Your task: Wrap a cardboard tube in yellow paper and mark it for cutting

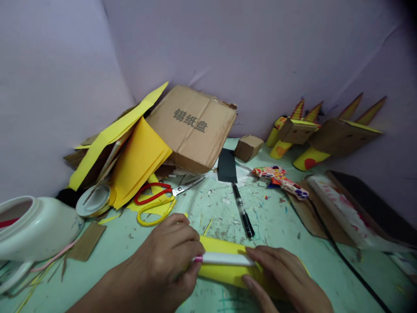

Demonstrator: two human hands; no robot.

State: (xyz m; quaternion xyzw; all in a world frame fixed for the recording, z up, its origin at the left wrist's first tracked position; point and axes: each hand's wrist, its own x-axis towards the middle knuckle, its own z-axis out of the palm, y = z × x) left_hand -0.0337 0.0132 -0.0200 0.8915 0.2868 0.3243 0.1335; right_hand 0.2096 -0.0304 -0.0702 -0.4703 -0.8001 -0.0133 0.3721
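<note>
A yellow sheet of paper lies at the front of the table, curving slightly. Across it rests a white marker with a pink end. My left hand is closed around the pink end, its fingertips by the paper's left side. At the other end of the marker, my right hand grips the paper, thumb below and fingers above, the fingertips touching the white barrel. Part of the paper is hidden under both hands. Behind them lie red-and-yellow-handled scissors and a black marker.
Left stand a white jug, a tape roll and yellow card against a cardboard box. Right are a patterned glue gun with a black cord, and horned cardboard figures. A small box sits behind.
</note>
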